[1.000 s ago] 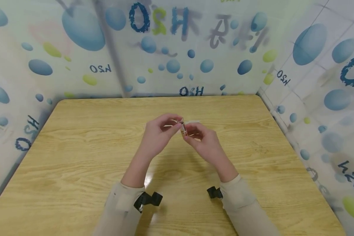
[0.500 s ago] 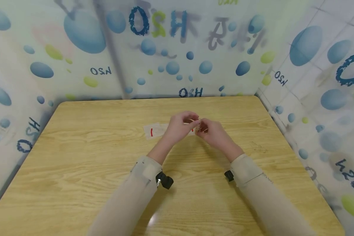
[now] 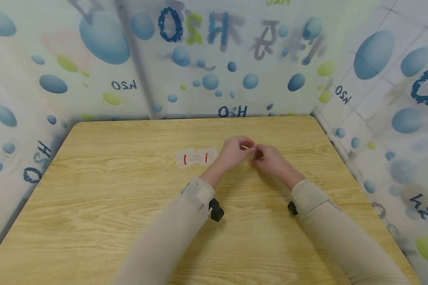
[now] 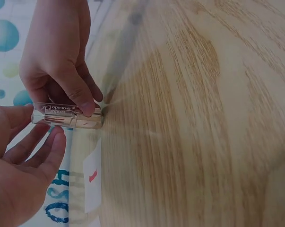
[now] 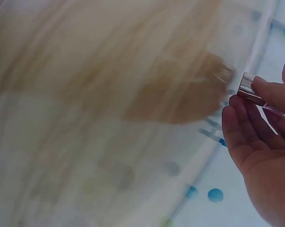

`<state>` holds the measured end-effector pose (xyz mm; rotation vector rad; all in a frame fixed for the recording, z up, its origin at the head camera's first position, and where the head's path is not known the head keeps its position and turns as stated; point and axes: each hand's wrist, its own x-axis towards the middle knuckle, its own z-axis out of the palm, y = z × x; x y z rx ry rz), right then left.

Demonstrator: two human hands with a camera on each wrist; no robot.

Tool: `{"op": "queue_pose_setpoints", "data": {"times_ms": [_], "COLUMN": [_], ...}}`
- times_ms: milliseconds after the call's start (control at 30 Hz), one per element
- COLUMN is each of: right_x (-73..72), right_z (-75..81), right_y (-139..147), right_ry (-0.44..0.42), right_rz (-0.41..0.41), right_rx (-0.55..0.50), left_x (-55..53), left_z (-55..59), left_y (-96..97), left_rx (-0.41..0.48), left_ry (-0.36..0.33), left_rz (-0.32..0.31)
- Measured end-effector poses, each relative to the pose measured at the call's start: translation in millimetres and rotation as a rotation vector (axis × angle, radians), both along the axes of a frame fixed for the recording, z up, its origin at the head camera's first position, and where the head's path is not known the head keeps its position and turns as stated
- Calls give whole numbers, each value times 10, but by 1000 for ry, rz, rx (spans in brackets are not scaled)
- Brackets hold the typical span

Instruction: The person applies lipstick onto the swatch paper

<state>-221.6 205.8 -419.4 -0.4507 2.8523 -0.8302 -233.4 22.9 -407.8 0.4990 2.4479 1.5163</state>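
A lipstick tube (image 4: 59,118) with a clear cap and a shiny metallic base is held between both hands, above the table near its far side. My left hand (image 3: 234,151) pinches the clear cap end; lettering that includes "avocado" shows on it. My right hand (image 3: 272,161) grips the metallic base between thumb and fingers, and that base (image 5: 248,88) pokes out past the fingertips in the right wrist view. The tube lies roughly level in the left wrist view. In the head view fingers hide most of it.
Two pale paper squares, a left one (image 3: 190,159) and a right one (image 3: 211,155), each with a red stroke, lie side by side left of my hands. The wooden table (image 3: 103,190) meets a patterned curtain (image 3: 142,59) at its far edge.
Both hands have moved right, still together on the lipstick tube. The two paper squares, mostly hidden behind the hands a second ago, now show fully.
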Motion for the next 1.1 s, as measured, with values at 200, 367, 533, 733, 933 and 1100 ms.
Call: {"op": "queue_pose_setpoints", "data": {"times_ms": [200,367,533,733,933,1100], "right_x": [-13,-20,-32,-46,-70,-101], "right_z": [-36,-67,-90,-83,10,205], "right_y": [40,50,48,63,128,172], "right_ry": [-4,8,17,-5,-154,-254], "right_rz": [-5,-14,-22,-9,20,1], "right_rx": [25,35,29,38,-2,-11], "left_x": [6,20,31,11,-27,-110], "left_z": [-6,18,53,57,135,279], "left_y": [77,101,95,81,-41,-299], "left_rx": [-27,-43,-60,-77,-109,-181], "left_ry": [16,23,16,10,-1,67], "left_rz": [-15,-30,-36,-54,-52,-42]}}
